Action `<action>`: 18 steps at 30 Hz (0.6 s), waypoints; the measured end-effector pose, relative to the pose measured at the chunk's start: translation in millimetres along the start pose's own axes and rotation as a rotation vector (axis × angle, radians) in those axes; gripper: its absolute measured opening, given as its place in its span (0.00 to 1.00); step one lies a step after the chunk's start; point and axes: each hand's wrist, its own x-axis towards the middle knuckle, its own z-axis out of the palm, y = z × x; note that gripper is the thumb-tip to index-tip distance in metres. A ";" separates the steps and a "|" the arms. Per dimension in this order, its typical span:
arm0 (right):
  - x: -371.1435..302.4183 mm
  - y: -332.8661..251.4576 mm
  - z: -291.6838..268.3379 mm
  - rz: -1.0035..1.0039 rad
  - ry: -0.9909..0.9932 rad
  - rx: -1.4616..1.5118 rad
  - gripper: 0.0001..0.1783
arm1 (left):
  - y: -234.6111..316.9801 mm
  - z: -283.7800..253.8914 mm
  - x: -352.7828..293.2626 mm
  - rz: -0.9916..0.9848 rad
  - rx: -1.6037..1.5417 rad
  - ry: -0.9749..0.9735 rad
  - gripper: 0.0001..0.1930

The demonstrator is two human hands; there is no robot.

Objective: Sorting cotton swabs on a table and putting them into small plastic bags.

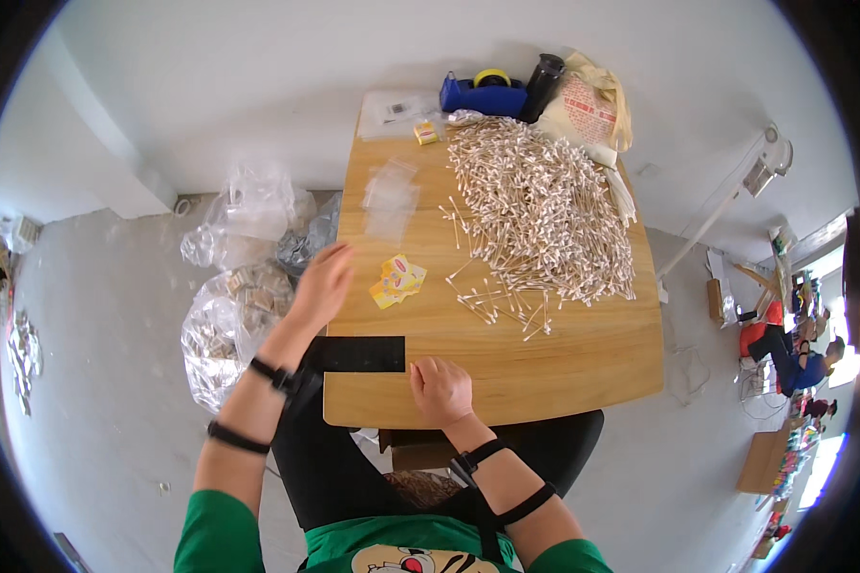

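My left hand (324, 284) is over the table's left edge, beside several small yellow-and-white cards (397, 281). Its fingers are curled together, and whatever they may hold is hidden. Near the front edge, my right hand (441, 391) rests closed on the wood, with its fingertips out of sight. Just left of it lies a flat black strip (361, 353). Clear plastic zip bags (390, 202) are spread beyond the cards. A large heap of cotton swabs (545, 210) covers the right and far part of the table, with some strays toward the middle.
At the back of the wooden table (583, 368) stand a blue tape dispenser (483, 96), a black bottle (543, 88) and a cloth bag (583, 110). A small yellow box (426, 133) is nearby. Big clear sacks (234, 325) sit on the floor at left. People work far right.
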 end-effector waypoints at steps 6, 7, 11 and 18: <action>-0.5 -1.5 -2.6 0.018 0.016 0.069 0.07 | -15.9 83.2 112.6 0.075 0.420 -0.144 0.25; -0.7 0.0 -4.1 0.024 0.041 0.060 0.07 | -19.1 91.4 123.7 -0.001 0.485 -0.189 0.26; -3.8 1.3 1.1 0.047 -0.029 0.079 0.07 | -52.7 108.8 132.3 -0.138 0.519 -0.328 0.28; -2.3 0.7 -3.2 0.042 -0.041 0.101 0.07 | -72.2 108.0 122.4 -0.092 0.327 -0.256 0.31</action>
